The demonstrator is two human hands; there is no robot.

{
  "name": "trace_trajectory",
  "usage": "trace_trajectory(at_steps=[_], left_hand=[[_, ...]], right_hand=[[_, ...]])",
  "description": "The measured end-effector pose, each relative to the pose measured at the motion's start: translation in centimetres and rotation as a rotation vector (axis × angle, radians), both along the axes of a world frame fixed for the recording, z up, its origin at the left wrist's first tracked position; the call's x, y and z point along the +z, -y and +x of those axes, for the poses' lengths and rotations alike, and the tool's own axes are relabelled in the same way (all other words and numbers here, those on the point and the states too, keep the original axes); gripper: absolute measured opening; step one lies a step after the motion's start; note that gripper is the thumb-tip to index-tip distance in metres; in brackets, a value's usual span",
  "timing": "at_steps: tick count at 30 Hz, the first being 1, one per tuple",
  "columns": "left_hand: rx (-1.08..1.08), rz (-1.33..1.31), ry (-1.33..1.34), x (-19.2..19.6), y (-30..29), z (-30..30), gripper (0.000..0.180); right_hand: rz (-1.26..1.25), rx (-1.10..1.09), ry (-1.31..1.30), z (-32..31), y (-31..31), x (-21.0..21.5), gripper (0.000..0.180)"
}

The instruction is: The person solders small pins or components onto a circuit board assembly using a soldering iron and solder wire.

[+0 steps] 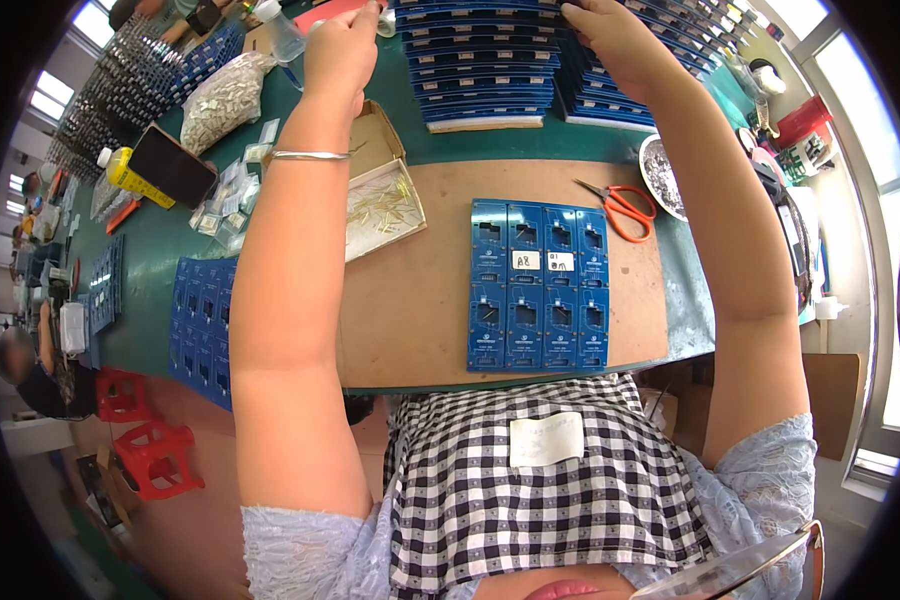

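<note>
Both my arms stretch far forward, to either side of a tall stack of blue circuit board panels (485, 75). My left hand (342, 55) is closed at the stack's left side, its fingertips at the picture's upper edge. At the right side, between this stack and a second stack of panels (600, 95), my right hand (615, 40) has its fingers bent together. The upper edge cuts off whatever the two hands grip. Nearer to me, a single blue circuit board panel (538, 285) with two white labels lies flat on a brown board (420, 330).
Orange-handled scissors (630, 213) and a white bowl (660, 175) of small metal parts lie right of the panel. Left are a cardboard box (390, 205) with brass-coloured pins, a clear bag (225, 100), a yellow bottle (130, 175) and another blue panel (200, 330). Red stools (155, 460) stand on the floor.
</note>
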State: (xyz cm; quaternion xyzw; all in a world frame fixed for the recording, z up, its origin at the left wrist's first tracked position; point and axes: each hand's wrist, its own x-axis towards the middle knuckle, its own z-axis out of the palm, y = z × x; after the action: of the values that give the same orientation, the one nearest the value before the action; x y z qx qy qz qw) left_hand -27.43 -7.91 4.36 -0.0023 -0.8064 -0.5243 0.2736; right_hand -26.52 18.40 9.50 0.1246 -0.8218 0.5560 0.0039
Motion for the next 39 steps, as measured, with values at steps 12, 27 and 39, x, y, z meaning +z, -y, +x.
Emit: trace_trajectory(at_steps=[12, 27, 39], left_hand=[[-0.11, 0.161, 0.061, 0.6, -1.8, 0.7, 0.031], [-0.121, 0.122, -0.075, -1.1, -2.5, 1.4, 0.048], [-0.002, -0.123, -0.203, -1.2, -3.0, 1.3, 0.035]], right_hand=[[-0.135, 0.003, 0.098, 1.7, 0.8, 0.7, 0.035], [-0.269, -0.089, 0.014, 0.5, 0.3, -2.2, 0.046], [-0.294, -0.044, -0.021, 0.2, 0.0, -3.5, 0.039]])
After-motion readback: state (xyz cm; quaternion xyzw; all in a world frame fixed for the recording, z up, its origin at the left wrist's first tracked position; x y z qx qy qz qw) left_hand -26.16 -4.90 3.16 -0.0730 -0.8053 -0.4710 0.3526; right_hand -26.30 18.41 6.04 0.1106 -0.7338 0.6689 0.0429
